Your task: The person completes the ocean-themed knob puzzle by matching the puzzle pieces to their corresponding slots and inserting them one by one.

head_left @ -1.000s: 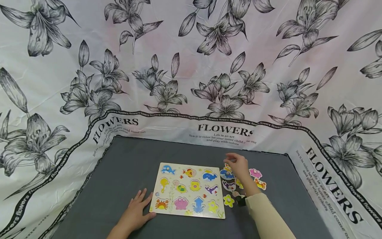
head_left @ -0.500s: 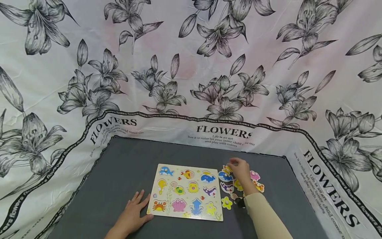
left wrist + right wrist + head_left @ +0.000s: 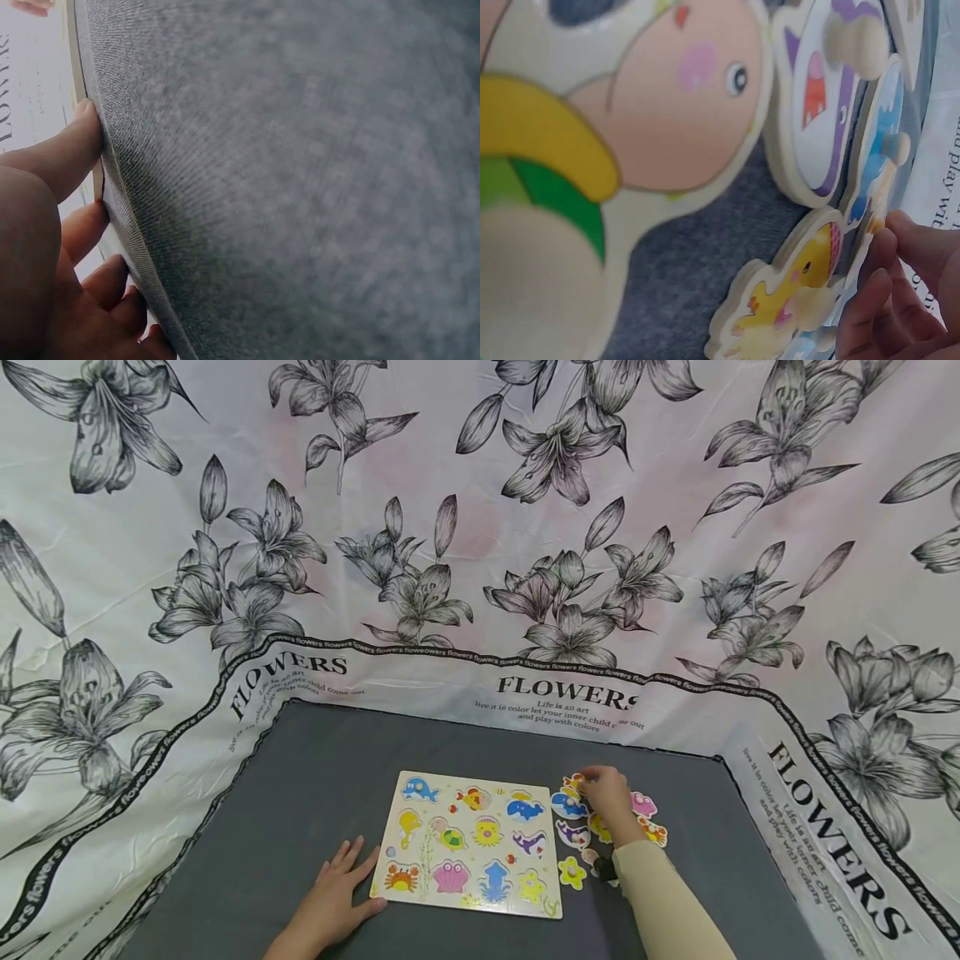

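Observation:
A pale puzzle board (image 3: pixel 468 906) printed with sea animals lies on the dark grey cloth. My left hand (image 3: pixel 330 889) rests by its lower left corner, fingers spread; thumb and fingertips touch the board's edge. Right of the board is a cluster of knobbed wooden pieces. At its far end my right hand (image 3: pixel 609 797) pinches an orange fish piece (image 3: pixel 573 782) between thumb and fingers, its knob hidden by them. Near that hand lie a blue whale piece (image 3: pixel 876 154), a purple whale piece (image 3: pixel 802 142), a yellow octopus piece (image 3: pixel 787 292) and a turtle piece (image 3: pixel 697 97).
A yellow star piece (image 3: pixel 572 872) lies by the board's right edge. Beyond my right wrist are a pink piece (image 3: pixel 642 804) and a crab piece (image 3: pixel 654 832). White flower-printed fabric (image 3: pixel 420 693) borders the grey cloth (image 3: pixel 330 760) at the back and sides.
My right hand has come down from above the cluster onto the orange fish piece, and its fingers have closed there. The left hand keeps its place at the board.

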{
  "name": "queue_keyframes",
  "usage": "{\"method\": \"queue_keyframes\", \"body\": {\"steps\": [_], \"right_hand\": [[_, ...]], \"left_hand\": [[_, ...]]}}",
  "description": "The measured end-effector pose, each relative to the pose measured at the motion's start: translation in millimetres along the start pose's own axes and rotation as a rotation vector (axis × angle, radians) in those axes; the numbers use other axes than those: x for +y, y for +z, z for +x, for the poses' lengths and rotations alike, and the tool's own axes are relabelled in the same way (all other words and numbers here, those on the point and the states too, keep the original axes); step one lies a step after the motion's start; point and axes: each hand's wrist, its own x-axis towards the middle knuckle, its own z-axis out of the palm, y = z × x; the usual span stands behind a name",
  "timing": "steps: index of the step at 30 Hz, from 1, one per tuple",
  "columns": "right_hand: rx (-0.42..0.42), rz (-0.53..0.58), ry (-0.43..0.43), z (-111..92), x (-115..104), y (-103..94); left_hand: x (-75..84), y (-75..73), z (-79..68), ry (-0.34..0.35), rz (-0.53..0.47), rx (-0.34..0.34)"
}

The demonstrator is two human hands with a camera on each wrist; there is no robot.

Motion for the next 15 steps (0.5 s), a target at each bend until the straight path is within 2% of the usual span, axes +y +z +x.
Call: {"method": "queue_keyframes", "body": {"steps": [10,15], "right_hand": [[-0.026,-0.006,-0.002,3.1,2.2,1.0],[-0.008,-0.004,-0.018,2.4,0.6,1.0]], "left_hand": [[-0.4,1.5,-1.0,0.005,-0.014,0.006],[0.0,1.0,-1.0,0.003,-0.016,0.005]]}}
